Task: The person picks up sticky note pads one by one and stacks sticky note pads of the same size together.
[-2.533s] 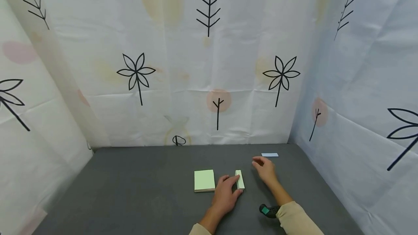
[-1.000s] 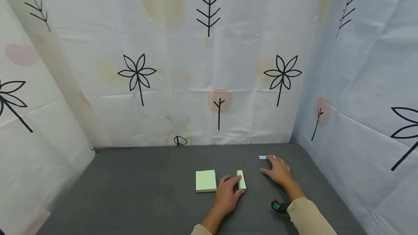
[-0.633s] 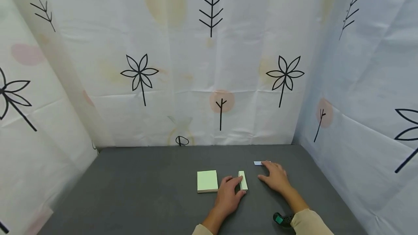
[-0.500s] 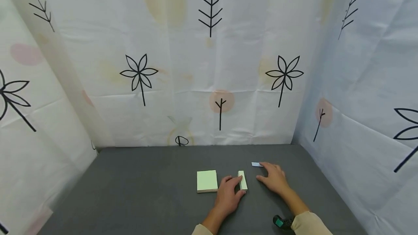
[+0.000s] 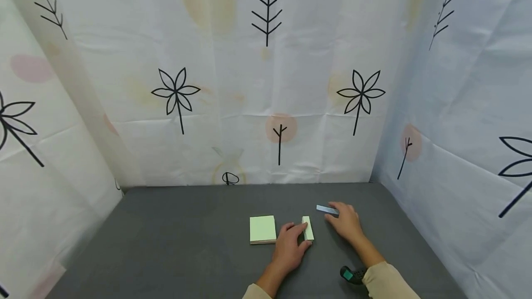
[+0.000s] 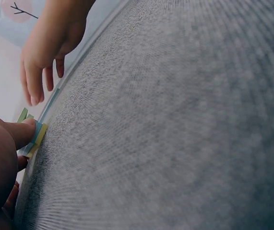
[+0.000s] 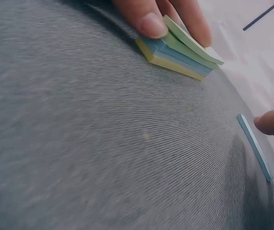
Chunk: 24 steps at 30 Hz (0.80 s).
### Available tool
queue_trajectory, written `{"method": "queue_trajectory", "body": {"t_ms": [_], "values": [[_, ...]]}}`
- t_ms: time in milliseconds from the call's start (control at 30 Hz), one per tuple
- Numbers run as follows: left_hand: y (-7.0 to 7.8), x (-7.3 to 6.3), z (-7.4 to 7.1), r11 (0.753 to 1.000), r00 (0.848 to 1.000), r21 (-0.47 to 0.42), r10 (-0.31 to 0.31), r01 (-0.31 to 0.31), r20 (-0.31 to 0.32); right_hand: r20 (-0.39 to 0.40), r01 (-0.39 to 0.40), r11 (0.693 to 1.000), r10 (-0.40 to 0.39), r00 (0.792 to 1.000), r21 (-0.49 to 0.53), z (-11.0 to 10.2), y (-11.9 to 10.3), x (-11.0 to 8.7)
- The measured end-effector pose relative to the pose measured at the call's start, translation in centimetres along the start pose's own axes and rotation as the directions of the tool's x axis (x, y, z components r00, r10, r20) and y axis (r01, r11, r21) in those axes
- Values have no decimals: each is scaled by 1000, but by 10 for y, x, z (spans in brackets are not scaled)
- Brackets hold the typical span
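My left hand (image 5: pixel 287 248) pinches a narrow stack of sticky notes (image 5: pixel 308 230) between thumb and fingers at the middle of the table. In the right wrist view, the stack (image 7: pixel 180 55) shows green, blue and yellow layers, its top green layer lifting at one end. My right hand (image 5: pixel 347 223) hovers over a thin light-blue strip (image 5: pixel 326 209), fingers relaxed and loosely bent. The right wrist view has the strip (image 7: pixel 255 147) lying on the table, with the thumb (image 7: pixel 270 121) beside it and apart. In the head view, its right end is hidden behind the fingers.
A square pale-green pad of sticky notes (image 5: pixel 262 229) lies left of my left hand. The grey table (image 5: pixel 178 243) ends at patterned white cloth (image 5: pixel 232 128) at the back and sides. A black device with a green patch (image 5: pixel 352 275) sits at my right wrist.
My right hand reached over the blue strip, and the strip slid left and nearer to me, turning slightly. My left hand keeps its hold on the narrow stack.
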<state>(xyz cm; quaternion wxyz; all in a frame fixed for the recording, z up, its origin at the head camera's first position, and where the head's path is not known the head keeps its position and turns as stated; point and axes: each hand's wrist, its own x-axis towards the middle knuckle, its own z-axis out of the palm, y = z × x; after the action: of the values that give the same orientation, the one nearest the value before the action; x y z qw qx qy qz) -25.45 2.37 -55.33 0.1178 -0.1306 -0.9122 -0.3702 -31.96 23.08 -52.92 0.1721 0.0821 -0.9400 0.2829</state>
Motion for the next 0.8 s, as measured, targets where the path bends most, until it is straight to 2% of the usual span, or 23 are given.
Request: {"method": "queue_trajectory", "body": {"t_ms": [367,800], "values": [[0,0,-1,1000,1000,0,1,-1,12,94,14,999,-10,996,-41,12,-3,12],[-1,-1,0,1000,1000,-11,25,-25,-9,103,95,995,-93,990,-12,10,-5,6]]}}
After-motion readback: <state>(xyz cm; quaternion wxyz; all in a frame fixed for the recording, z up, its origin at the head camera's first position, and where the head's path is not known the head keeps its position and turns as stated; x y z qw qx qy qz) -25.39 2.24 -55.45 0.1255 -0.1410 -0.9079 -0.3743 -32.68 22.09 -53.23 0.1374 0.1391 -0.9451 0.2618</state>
